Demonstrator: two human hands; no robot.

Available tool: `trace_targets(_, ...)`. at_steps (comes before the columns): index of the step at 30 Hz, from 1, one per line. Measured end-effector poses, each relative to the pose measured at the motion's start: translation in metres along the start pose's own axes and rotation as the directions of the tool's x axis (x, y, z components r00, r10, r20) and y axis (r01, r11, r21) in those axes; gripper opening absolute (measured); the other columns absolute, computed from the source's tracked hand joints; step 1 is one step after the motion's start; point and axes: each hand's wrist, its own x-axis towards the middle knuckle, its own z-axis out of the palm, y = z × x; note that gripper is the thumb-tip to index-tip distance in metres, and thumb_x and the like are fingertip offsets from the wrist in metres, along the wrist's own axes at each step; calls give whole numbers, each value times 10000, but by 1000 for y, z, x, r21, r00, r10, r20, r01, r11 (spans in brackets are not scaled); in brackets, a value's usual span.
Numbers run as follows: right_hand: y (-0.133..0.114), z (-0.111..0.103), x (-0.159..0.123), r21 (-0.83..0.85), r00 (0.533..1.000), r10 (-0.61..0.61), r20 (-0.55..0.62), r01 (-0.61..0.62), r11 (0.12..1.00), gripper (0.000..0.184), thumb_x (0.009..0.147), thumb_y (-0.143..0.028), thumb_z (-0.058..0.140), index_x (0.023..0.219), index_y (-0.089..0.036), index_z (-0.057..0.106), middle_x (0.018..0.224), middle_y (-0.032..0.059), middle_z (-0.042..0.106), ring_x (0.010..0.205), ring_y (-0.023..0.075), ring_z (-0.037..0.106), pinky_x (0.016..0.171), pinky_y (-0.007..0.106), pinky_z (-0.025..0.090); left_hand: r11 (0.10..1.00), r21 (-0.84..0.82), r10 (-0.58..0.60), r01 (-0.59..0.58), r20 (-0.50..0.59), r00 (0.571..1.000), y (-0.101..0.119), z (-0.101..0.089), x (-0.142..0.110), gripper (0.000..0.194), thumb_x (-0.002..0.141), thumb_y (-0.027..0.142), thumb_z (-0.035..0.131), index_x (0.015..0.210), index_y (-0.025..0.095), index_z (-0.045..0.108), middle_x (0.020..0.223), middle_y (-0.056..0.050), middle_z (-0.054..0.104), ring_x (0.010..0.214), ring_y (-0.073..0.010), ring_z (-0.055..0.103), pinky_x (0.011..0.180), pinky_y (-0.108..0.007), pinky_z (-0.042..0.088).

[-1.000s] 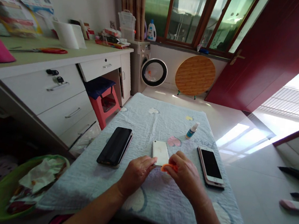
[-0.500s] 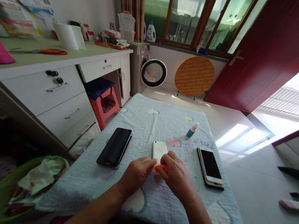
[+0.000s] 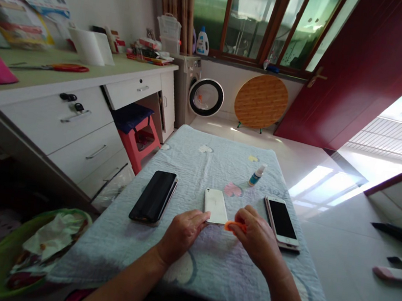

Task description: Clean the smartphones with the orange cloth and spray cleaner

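Note:
A white phone lies back up in the middle of the light blue cloth. My left hand is curled at its near edge, thumb pressed on the corner. My right hand sits just right of the phone, fingers pinched on a small orange piece. A black phone lies to the left. A white-framed phone with a dark screen lies to the right, close to my right hand.
A small spray bottle lies farther back on the cloth. A desk with drawers and a red stool stand at the left. A green basin with cloths sits low left. Tiled floor lies to the right.
My right hand has drawn the orange piece rightward off the white phone's near end, after sliding it left half a second ago. My left hand stays on the phone's corner.

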Motion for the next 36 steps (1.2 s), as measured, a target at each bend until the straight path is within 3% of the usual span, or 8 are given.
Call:
trace_targets(9,-23,11,6,-30,1000,-23,21,24,999,182,839,-299,666,750,-192,549,804,-16,529,652,122,481,582,260,259,1000,-2,3,-3,18,1000,3,-3,1,241,986,264,443,1119,157,612,871,-58,690,777,-168,668,718,-282,557)
trace_targets(17,-41,20,13,-18,997,-71,12,72,997,149,834,-245,643,740,-188,542,819,-20,505,640,105,442,575,255,250,999,39,2,-3,35,999,4,-3,1,218,989,245,432,1072,177,622,812,-36,677,724,-163,659,671,-273,541)
trace_targets(32,0,4,3,232,1000,-25,-1,25,972,169,816,-227,617,689,-191,511,728,-24,533,680,127,491,630,257,352,1000,8,-13,13,12,1000,1,-1,-1,232,966,203,455,1134,166,612,881,-59,701,779,-176,681,710,-288,563)
trace_targets(36,9,4,2,429,989,141,-49,-106,897,133,813,-304,625,774,-203,547,673,-38,508,575,110,446,531,238,371,999,18,-36,36,10,999,2,-1,-2,236,945,184,471,1136,173,609,905,-62,704,796,-184,681,730,-302,564)
